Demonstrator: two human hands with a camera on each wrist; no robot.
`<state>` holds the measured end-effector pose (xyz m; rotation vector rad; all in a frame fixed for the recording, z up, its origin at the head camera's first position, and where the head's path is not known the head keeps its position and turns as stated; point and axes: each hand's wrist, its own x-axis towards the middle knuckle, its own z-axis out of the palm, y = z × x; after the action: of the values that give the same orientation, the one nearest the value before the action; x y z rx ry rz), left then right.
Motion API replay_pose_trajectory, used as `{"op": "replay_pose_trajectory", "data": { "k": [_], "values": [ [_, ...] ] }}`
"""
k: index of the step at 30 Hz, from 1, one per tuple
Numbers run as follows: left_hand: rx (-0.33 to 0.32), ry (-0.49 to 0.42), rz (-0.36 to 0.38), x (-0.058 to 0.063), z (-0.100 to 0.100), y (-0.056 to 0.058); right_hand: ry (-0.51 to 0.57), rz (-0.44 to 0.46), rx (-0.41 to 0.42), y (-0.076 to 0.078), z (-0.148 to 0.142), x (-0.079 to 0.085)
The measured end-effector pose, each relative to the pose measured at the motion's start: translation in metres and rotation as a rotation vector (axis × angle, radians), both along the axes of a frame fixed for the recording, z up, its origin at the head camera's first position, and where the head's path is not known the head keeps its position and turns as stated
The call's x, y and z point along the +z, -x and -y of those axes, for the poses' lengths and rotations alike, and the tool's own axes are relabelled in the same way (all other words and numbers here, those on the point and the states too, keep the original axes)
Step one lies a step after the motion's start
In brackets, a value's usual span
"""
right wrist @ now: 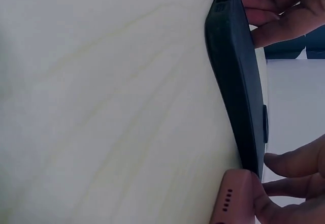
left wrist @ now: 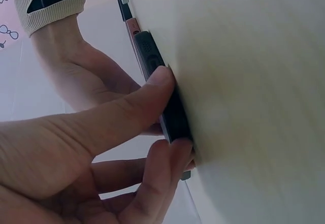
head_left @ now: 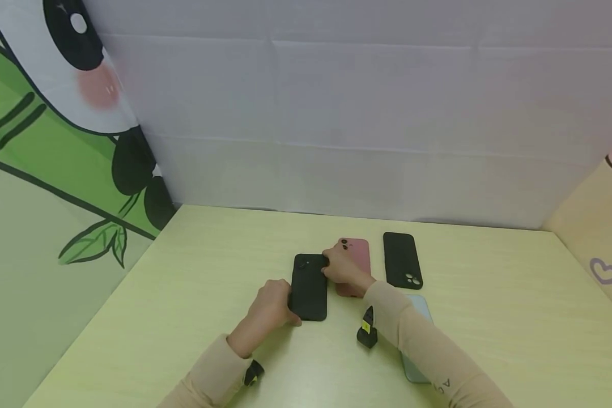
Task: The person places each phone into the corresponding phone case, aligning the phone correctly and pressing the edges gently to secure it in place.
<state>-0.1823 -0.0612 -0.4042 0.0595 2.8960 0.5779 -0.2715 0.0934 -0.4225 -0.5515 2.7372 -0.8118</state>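
A black phone [head_left: 308, 292] in a dark case lies on the table, camera bump at its far left corner. My left hand [head_left: 271, 303] grips its near left corner, thumb along the near edge and fingers at the side, as the left wrist view shows on the phone's edge [left wrist: 175, 115]. My right hand [head_left: 343, 266] pinches the far right corner between thumb and fingers. Under that hand lies a pink phone [head_left: 359, 249], partly covered. In the right wrist view the pink phone [right wrist: 233, 198] sits close beside the black phone [right wrist: 228, 56].
A black phone case [head_left: 402, 258] with light camera openings lies to the right of the pink phone. Below my right sleeve, a pale blue-grey phone [head_left: 413, 371] is partly hidden. A white wall sheet [head_left: 362, 113] rises behind the pale wooden table [head_left: 515, 317].
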Motion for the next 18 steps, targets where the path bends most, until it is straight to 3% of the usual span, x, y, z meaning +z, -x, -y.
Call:
{"op": "replay_pose_trajectory", "data": {
  "k": [6, 12, 18],
  "values": [
    [-0.015, 0.058, 0.003, 0.001, -0.001, -0.002, 0.062, 0.044, -0.021, -0.004, -0.004, 0.004],
    [-0.028, 0.1, -0.022, 0.001, -0.002, -0.004, 0.196, 0.074, -0.041, -0.011, -0.015, 0.012],
    [-0.04, 0.078, -0.096, 0.005, -0.004, -0.003, 0.243, -0.041, -0.055, -0.013, -0.038, 0.018]
  ]
}}
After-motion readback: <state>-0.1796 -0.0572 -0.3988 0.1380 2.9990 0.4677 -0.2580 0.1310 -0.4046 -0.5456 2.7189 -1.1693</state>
